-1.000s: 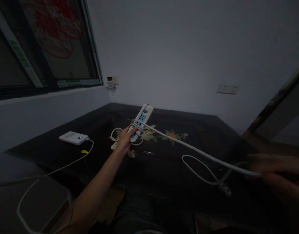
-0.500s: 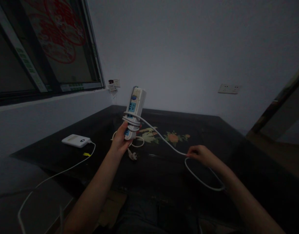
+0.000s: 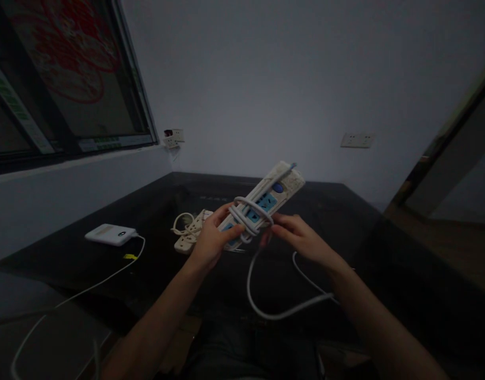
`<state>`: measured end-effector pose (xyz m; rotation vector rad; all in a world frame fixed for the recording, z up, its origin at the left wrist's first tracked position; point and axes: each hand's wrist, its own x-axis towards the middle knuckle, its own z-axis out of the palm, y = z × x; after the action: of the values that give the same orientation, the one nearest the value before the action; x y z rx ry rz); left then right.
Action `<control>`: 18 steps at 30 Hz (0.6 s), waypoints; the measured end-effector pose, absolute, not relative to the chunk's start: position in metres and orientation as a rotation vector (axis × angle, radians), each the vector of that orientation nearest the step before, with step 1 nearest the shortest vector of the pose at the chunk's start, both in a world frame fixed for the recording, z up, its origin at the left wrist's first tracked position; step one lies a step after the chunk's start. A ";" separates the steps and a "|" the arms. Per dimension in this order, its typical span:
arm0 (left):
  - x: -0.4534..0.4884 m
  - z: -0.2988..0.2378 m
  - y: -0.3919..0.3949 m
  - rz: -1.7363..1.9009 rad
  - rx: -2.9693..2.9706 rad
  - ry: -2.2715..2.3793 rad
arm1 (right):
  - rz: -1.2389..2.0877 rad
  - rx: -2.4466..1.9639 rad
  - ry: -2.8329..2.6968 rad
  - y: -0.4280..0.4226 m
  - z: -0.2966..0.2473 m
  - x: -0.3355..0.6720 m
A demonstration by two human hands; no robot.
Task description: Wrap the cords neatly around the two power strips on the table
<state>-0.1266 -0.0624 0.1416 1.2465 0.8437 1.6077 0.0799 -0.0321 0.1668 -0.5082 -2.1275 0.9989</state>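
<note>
A white power strip (image 3: 292,184) with blue sockets and a blue switch is held tilted above the dark table. My left hand (image 3: 212,237) is closed around its lower end, thumb on top. Several turns of the strip's white cord (image 3: 279,316) wrap its middle. My right hand (image 3: 300,235) is closed at the strip's right side, fingers against the wound cord; its fingertips are partly hidden. From there the loose cord hangs in a wide loop and passes by my right forearm. Behind my left hand, a second white power strip (image 3: 182,244) lies with its cord coiled over it.
On the table's left lies a white power bank (image 3: 111,234) with a white cable (image 3: 95,286) running off the near left edge. A yellow tag (image 3: 130,257) is beside the cable. The dark table (image 3: 226,184) meets a wall with sockets (image 3: 357,140); a window (image 3: 87,68) is at left.
The power strip has tipped to the right and come lower. My right hand has moved left and up to it, bringing the cord around. The second strip has come into view behind my left hand.
</note>
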 end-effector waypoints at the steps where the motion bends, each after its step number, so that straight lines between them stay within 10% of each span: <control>1: -0.127 0.141 -0.062 1.614 1.249 0.847 | 1.005 -0.525 -2.107 -0.034 0.167 0.079; 18: -0.122 0.120 -0.054 1.618 0.946 0.764 | 0.785 -0.771 -2.089 -0.042 0.140 0.073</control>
<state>-0.1218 -0.0545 0.1196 0.9465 0.7639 1.6184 0.0726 -0.0423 0.1396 -0.7710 -2.0887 0.7853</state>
